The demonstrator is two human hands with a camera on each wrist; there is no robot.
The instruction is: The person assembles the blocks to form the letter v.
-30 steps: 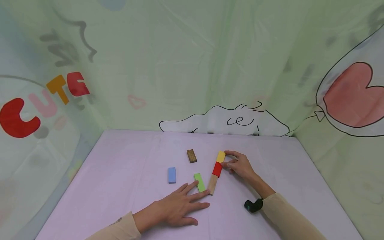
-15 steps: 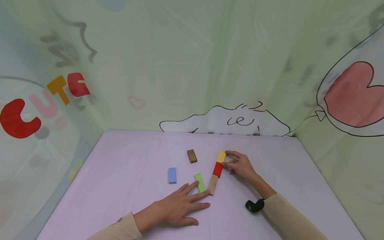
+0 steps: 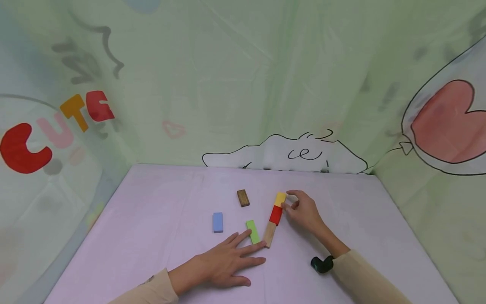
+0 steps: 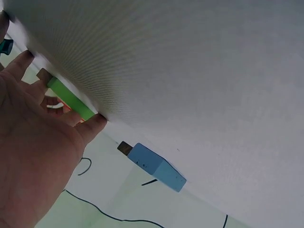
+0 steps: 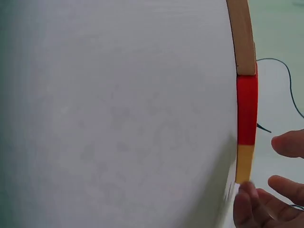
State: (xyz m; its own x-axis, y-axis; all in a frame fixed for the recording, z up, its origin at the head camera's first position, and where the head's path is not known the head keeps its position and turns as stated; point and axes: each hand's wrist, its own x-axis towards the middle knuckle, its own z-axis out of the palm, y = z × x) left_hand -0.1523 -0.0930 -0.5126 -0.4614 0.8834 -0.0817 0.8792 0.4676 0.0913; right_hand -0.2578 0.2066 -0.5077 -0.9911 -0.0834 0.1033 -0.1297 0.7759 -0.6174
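A yellow block (image 3: 280, 199), a red block (image 3: 275, 215) and a plain wooden block (image 3: 270, 233) lie end to end in a slanted row. Beside the far end of that row is my right hand (image 3: 305, 211), thumb and index finger apart. In the right wrist view a fingertip is right at the end of the yellow block (image 5: 244, 164). Palm down with fingers spread, my left hand (image 3: 225, 261) touches a green block (image 3: 252, 231) with one fingertip. Another of its fingertips is at the near end of the plain wooden block.
A blue block (image 3: 218, 222) lies left of the green one. Farther back is a dark brown block (image 3: 243, 197). A black wrist device (image 3: 322, 264) sits at the right sleeve. Printed curtains enclose the pale table (image 3: 159, 202) at the back and sides.
My right hand's fingers have drawn slightly away to the right from the yellow block, and its index finger has moved off the block's far corner. The left hand and blocks stay put.
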